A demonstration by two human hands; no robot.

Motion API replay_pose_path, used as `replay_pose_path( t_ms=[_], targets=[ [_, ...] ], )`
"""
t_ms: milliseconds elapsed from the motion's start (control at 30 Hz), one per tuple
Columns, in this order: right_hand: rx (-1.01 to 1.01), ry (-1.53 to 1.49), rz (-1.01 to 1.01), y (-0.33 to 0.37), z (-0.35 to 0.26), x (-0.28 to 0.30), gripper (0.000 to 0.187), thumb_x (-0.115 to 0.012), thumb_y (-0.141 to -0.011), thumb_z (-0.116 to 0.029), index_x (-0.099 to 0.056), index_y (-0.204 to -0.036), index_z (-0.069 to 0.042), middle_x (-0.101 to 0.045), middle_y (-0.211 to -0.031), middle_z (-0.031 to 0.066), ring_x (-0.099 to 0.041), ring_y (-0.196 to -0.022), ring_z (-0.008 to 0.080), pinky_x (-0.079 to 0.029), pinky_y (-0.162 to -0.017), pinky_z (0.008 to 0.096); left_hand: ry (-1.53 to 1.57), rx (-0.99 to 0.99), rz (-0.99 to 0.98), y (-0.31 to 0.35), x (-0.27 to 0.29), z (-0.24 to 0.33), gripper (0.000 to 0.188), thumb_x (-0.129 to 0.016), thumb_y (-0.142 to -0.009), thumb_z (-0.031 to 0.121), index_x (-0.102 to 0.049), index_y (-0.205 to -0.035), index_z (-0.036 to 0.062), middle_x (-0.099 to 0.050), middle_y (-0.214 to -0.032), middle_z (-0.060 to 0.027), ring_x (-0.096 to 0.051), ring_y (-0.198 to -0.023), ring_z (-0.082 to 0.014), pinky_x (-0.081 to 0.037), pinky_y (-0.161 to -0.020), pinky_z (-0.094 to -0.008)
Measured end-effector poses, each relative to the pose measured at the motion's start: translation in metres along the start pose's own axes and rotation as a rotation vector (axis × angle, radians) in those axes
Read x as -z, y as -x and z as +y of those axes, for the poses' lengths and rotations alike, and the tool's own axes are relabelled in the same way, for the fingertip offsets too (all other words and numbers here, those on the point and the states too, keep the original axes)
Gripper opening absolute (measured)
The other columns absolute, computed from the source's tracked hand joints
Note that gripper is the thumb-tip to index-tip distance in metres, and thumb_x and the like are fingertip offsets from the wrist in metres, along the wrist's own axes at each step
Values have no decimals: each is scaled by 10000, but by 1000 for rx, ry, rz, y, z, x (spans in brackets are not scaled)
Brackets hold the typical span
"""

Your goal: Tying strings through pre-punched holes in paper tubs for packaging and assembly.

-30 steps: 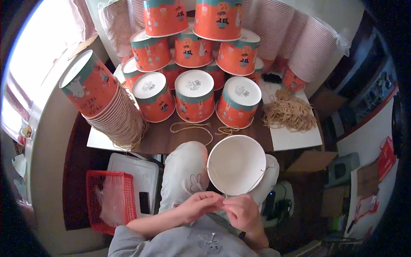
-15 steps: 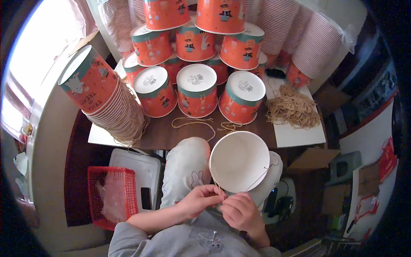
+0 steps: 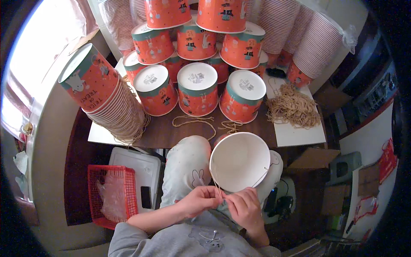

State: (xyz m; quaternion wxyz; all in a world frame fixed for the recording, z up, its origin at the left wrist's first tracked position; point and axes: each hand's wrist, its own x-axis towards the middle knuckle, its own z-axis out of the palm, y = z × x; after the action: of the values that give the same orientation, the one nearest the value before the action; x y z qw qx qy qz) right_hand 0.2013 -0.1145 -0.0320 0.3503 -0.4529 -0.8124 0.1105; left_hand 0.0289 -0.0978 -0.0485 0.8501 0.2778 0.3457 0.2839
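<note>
In the view from the head, a person is sitting at the brown desk (image 3: 160,137), and I am watching two bare hands work close together. The left hand (image 3: 205,198) is pinching a thin tan string (image 3: 217,182) between its thumb and fingers. The right hand (image 3: 245,210) is curling shut right beside it, and its fingertips are pinching the string too. The fingers are hiding the spot where the string ends are meeting, so I cannot tell if there is a knot. The string is running up to both sides of a paper bucket (image 3: 239,162). The bucket is resting on the person's lap, just past the hands, and its white inside is facing up.

On the desk, orange and green buckets (image 3: 198,96) are standing upside down in a pile. A tall stack of buckets (image 3: 105,92) is leaning on the left, with strings hanging down its side. Two loose bits of string (image 3: 195,120) are lying near the front edge. A big messy heap of string (image 3: 293,107) is sitting on a white board (image 3: 299,136) on the right. Down low on the left, a red basket (image 3: 130,188) is holding clear plastic (image 3: 114,199), and a dark phone (image 3: 146,197) is lying next to it on a pale lid (image 3: 147,169).
</note>
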Motion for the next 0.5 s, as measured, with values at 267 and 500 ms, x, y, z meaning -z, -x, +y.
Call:
replay_pose_path(
  t_ms=[267,500],
  targets=[
    [5,-6,-84,3,-1,3,144,-657,-636,-60,-573,-753,-63,-534,-710,45,-519,-653,218,-406,-652,340,-40,157,-35,-4,16,-23,122,-553,-830,154,-543,-752,61,-506,-673,24,-413,-554,-29,-301,-456,-163],
    [114,1,-259,11,5,6,111,-659,-640,-116,-567,-693,-83,-519,-666,30,-521,-646,194,-395,-655,316,-12,163,-35,-2,19,-36,142,-519,-860,211,-526,-806,80,-466,-684,31,-393,-554,-30,-282,-447,-154]
  ],
)
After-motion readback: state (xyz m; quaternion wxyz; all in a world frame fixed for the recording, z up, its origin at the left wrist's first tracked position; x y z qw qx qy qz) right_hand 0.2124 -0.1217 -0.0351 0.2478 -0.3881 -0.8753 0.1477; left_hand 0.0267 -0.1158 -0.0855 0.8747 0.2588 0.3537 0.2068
